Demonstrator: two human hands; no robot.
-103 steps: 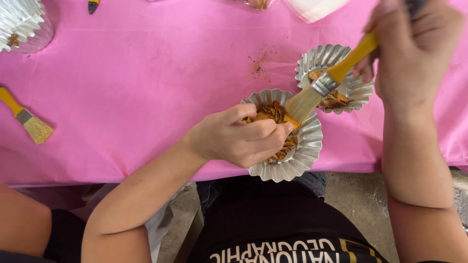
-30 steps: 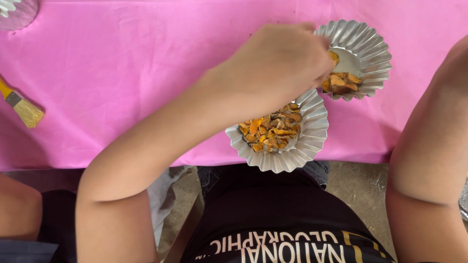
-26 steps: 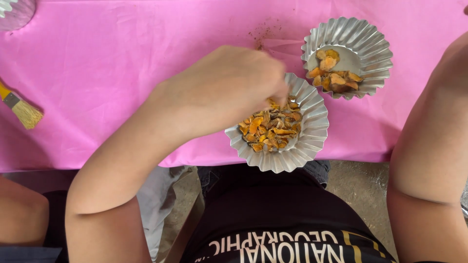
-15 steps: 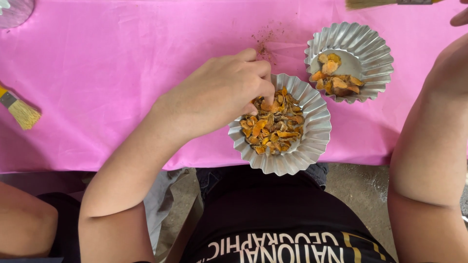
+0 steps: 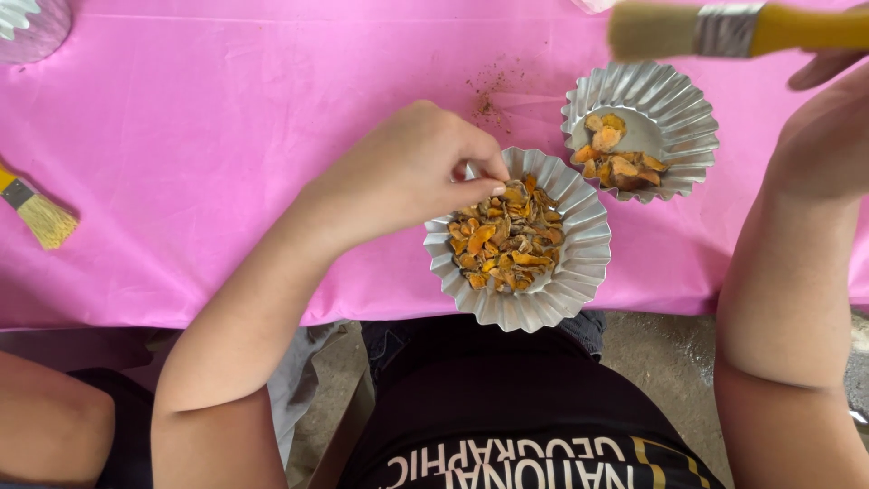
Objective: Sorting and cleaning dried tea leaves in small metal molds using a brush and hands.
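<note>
Your left hand [image 5: 412,177] had come back from the far tin to the near foil tin [image 5: 518,240], fingertips pinched over orange chips [image 5: 505,237]; right hand [image 5: 828,63], barely visible, gripped the brush [image 5: 724,29] beyond it.

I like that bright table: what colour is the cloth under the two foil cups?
The tablecloth is plain pink, clearest in the head view.

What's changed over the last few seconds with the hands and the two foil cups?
The left hand went to the far foil cup and came back to the near foil cup, fingertips on its orange pieces. The right hand lifted the brush off the cups. Both cups and the spare brush stayed put.
</note>
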